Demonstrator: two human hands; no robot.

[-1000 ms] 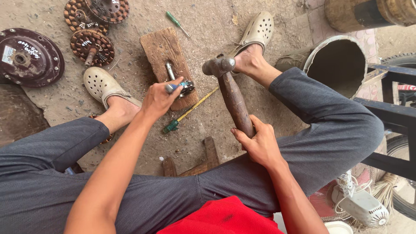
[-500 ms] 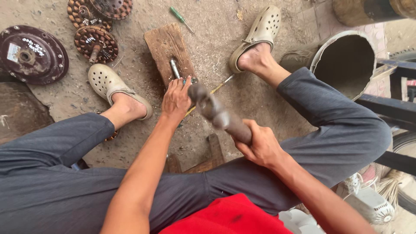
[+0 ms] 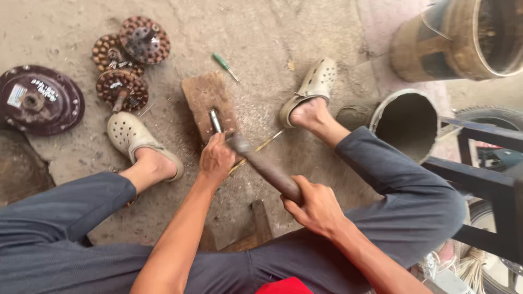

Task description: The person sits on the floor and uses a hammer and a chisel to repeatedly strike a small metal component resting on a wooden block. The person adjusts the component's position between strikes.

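My left hand (image 3: 216, 159) is closed on a small metal rod (image 3: 215, 120) and holds it against a worn wooden block (image 3: 204, 98) on the ground. My right hand (image 3: 316, 206) grips the wooden handle of a hammer (image 3: 264, 166). The hammer's head is down at the rod, right beside my left hand. My feet in pale perforated clogs (image 3: 131, 136) sit on either side of the block.
Copper-wound motor parts (image 3: 128, 62) and a dark round cover (image 3: 38, 100) lie at the upper left. A green screwdriver (image 3: 224, 64) lies beyond the block, a yellow one (image 3: 260, 148) under the hammer. A grey bucket (image 3: 408, 122), a drum (image 3: 463, 38) and a dark metal frame (image 3: 479, 179) stand to the right.
The hammer was raised a second ago and has swung down onto the rod. My left hand has stayed on the rod at the block.
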